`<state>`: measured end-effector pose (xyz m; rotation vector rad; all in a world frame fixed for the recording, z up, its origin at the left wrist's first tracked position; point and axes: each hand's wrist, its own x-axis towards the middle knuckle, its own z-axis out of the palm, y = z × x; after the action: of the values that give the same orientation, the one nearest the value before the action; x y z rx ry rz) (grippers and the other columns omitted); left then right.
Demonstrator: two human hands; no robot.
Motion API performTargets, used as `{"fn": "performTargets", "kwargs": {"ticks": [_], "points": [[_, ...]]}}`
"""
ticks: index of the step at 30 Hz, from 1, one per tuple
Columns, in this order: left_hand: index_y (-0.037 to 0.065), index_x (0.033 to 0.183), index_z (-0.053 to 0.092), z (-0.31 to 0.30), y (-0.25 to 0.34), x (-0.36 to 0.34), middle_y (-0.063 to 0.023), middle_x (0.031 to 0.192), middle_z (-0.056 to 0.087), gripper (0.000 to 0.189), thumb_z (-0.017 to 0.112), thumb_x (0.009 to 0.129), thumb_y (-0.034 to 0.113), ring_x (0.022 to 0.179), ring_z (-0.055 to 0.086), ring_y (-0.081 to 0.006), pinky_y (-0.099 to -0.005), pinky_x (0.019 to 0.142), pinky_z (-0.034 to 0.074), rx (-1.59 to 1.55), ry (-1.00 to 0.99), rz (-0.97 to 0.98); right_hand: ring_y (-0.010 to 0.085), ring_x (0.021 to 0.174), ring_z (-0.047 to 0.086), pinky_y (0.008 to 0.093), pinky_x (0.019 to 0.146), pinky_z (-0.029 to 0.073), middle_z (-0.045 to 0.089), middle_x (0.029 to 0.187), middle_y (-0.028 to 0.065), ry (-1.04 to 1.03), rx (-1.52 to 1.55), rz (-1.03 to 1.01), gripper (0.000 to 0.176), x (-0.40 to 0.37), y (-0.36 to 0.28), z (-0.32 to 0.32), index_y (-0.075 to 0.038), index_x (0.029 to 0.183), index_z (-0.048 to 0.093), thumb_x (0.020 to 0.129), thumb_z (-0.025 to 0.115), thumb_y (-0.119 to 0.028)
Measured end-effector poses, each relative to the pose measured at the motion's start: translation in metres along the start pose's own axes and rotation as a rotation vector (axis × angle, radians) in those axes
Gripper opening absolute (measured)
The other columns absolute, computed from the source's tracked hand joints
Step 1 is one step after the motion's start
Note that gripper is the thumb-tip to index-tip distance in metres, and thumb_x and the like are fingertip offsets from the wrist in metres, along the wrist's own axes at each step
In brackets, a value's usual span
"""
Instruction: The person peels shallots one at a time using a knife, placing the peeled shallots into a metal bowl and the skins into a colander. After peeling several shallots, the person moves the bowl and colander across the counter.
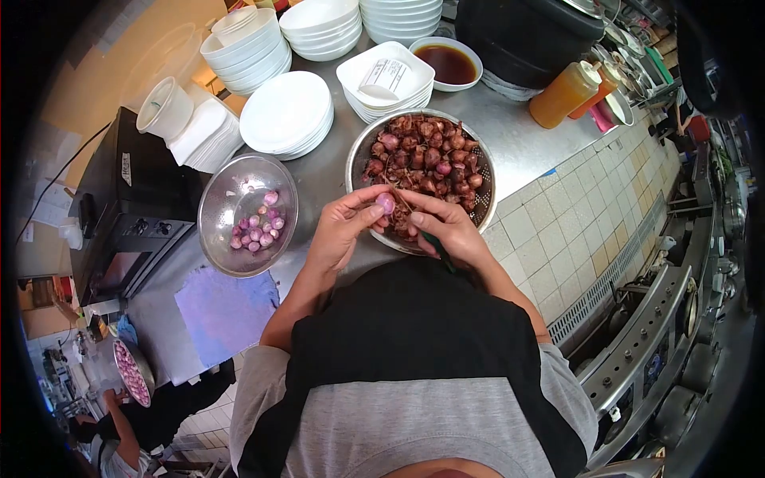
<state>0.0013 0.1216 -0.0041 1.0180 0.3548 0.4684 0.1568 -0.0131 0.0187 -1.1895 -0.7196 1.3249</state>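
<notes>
My left hand [344, 227] pinches a peeled pink shallot [386, 203] between thumb and fingers, over the near rim of a perforated metal colander [488, 179]. Unpeeled brown-red shallots [426, 155] with dry skins and roots fill that colander. Close beside it, my right hand [446, 227] has its thumb and finger at loose skin by the shallot. A small knife with a dark green handle [437, 248] is tucked in the right palm; its blade is hidden. Left of my hands, a second colander [219, 195] holds several peeled shallots [256, 227].
Stacked white plates [287, 111], bowls [319, 28] and square dishes [386, 76] line the back. A bowl of dark liquid [448, 64] and sauce bottles [564, 95] stand right of them. A purple cloth [227, 311] lies left, near a black oven [135, 215]. Another person [119, 430] works lower left.
</notes>
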Motion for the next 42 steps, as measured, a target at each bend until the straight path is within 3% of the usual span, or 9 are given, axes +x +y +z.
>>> {"fn": "performTargets", "kwargs": {"ticks": [5, 11, 15, 17, 20, 31, 36, 39, 42], "points": [[-0.002, 0.117, 0.055, 0.002, 0.0, 0.004, -0.0078, 0.099, 0.064, 0.031, 0.058, 0.088, 0.006, 0.079, 0.06, -0.0109, -0.0235, 0.071, 0.049, -0.075, -0.007, -0.025, 0.0061, 0.057, 0.045, 0.0193, 0.043, 0.036, 0.053, 0.078, 0.0025, 0.052, -0.016, -0.044, 0.04, -0.004, -0.002, 0.008, -0.011, 0.132, 0.048, 0.092, 0.05, -0.008], [-0.001, 0.113, 0.057, -0.001, -0.002, 0.009, -0.0068, 0.097, 0.063, 0.028, 0.059, 0.087, 0.007, 0.079, 0.059, -0.0112, -0.0238, 0.071, 0.049, 0.03, -0.004, 0.036, 0.0147, 0.095, 0.058, 0.0271, 0.086, 0.045, 0.062, 0.116, 0.0076, 0.117, -0.552, -0.318, 0.045, -0.004, 0.0, 0.015, -0.008, 0.131, 0.047, 0.087, 0.055, -0.003], [-0.001, 0.114, 0.056, -0.005, 0.001, 0.008, -0.008, 0.098, 0.063, 0.028, 0.059, 0.087, 0.007, 0.08, 0.06, -0.012, -0.0239, 0.071, 0.049, 0.003, -0.03, 0.019, 0.015, 0.078, 0.059, 0.0261, 0.071, 0.049, 0.064, 0.102, 0.008, 0.151, -0.689, -0.529, 0.042, 0.0, 0.002, 0.011, -0.008, 0.13, 0.049, 0.089, 0.054, -0.004], [-0.001, 0.115, 0.055, -0.004, 0.001, 0.006, -0.0084, 0.099, 0.063, 0.029, 0.058, 0.087, 0.007, 0.081, 0.06, -0.0124, -0.024, 0.071, 0.049, -0.044, -0.035, -0.01, 0.0123, 0.059, 0.054, 0.0232, 0.052, 0.044, 0.06, 0.087, 0.0063, 0.045, -0.015, -0.029, 0.041, -0.003, -0.001, 0.007, -0.009, 0.131, 0.048, 0.091, 0.052, -0.006], [-0.003, 0.118, 0.053, -0.001, 0.0, 0.007, -0.0096, 0.1, 0.063, 0.031, 0.056, 0.089, 0.007, 0.083, 0.061, -0.0144, -0.0251, 0.072, 0.05, -0.167, -0.091, -0.039, 0.0082, 0.049, 0.045, 0.0198, 0.042, 0.035, 0.054, 0.078, 0.0038, 0.088, 0.225, 0.017, 0.041, -0.004, -0.006, 0.007, -0.011, 0.133, 0.046, 0.093, 0.05, -0.009], [-0.001, 0.116, 0.055, 0.008, -0.006, 0.011, -0.009, 0.106, 0.062, 0.026, 0.054, 0.09, 0.005, 0.09, 0.063, -0.0163, -0.0275, 0.081, 0.052, -0.378, -0.015, -0.058, 0.0084, 0.055, 0.049, 0.0196, 0.048, 0.041, 0.056, 0.082, 0.0037, 0.076, -0.159, -0.136, 0.044, -0.009, -0.006, 0.019, -0.011, 0.135, 0.045, 0.091, 0.052, -0.007], [-0.001, 0.114, 0.056, 0.004, -0.01, 0.01, -0.0089, 0.106, 0.062, 0.026, 0.056, 0.089, 0.004, 0.091, 0.062, -0.0161, -0.0279, 0.081, 0.052, -0.356, -0.031, -0.045, 0.0065, 0.057, 0.048, 0.0202, 0.049, 0.04, 0.058, 0.089, 0.0024, 0.182, -0.61, -0.492, 0.041, -0.001, 0.006, 0.012, -0.012, 0.131, 0.049, 0.091, 0.053, -0.006], [-0.001, 0.116, 0.055, 0.011, -0.002, 0.01, -0.0097, 0.11, 0.06, 0.029, 0.057, 0.088, 0.004, 0.095, 0.061, -0.0159, -0.028, 0.084, 0.051, -0.321, -0.034, -0.026, 0.0061, 0.059, 0.049, 0.0206, 0.051, 0.041, 0.061, 0.101, 0.0018, 0.124, -0.111, -0.09, 0.044, -0.004, 0.002, 0.007, -0.011, 0.133, 0.047, 0.09, 0.053, -0.006], [-0.001, 0.118, 0.053, 0.008, -0.004, 0.011, -0.0089, 0.112, 0.059, 0.033, 0.059, 0.086, 0.002, 0.099, 0.058, -0.0143, -0.0277, 0.087, 0.048, -0.247, -0.011, 0.015, 0.0058, 0.06, 0.049, 0.0207, 0.051, 0.042, 0.061, 0.112, 0.0005, 0.062, -0.11, -0.068, 0.045, -0.009, -0.006, 0.007, -0.01, 0.134, 0.045, 0.089, 0.054, -0.007]]}}
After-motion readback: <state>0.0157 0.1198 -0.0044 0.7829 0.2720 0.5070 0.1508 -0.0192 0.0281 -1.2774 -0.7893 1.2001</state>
